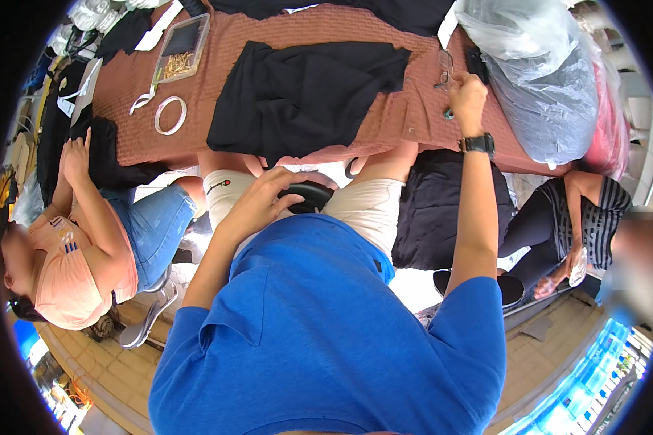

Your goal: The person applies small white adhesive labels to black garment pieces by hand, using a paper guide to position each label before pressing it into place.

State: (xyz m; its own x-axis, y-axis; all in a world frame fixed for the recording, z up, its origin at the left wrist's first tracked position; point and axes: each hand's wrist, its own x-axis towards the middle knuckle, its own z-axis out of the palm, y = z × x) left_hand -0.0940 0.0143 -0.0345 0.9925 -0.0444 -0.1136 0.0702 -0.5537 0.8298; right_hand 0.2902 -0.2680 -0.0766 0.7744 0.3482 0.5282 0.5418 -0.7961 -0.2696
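Note:
Over my lap, my left hand (267,197) grips a black hard case (308,196), shaped like an eyeglass case, between thumb and fingers. Stretched out to the table's right side, my right hand (469,100) has its fingers curled and pinched at a pair of thin-framed eyeglasses (443,67). The fingertips' exact hold is partly hidden. A small teal item (448,114) lies just below that hand. Between my hands, further in, a piece of black fabric (305,94) is spread on the brown cloth-covered table (421,119).
A clear box (203,54) with gold-coloured small parts and a white ring (170,116) lie left. Large plastic-wrapped bundles (544,87) stand right. One person (87,246) sits left with hands on black cloth; another (580,217) sits right. Black fabric (446,210) hangs beside my leg.

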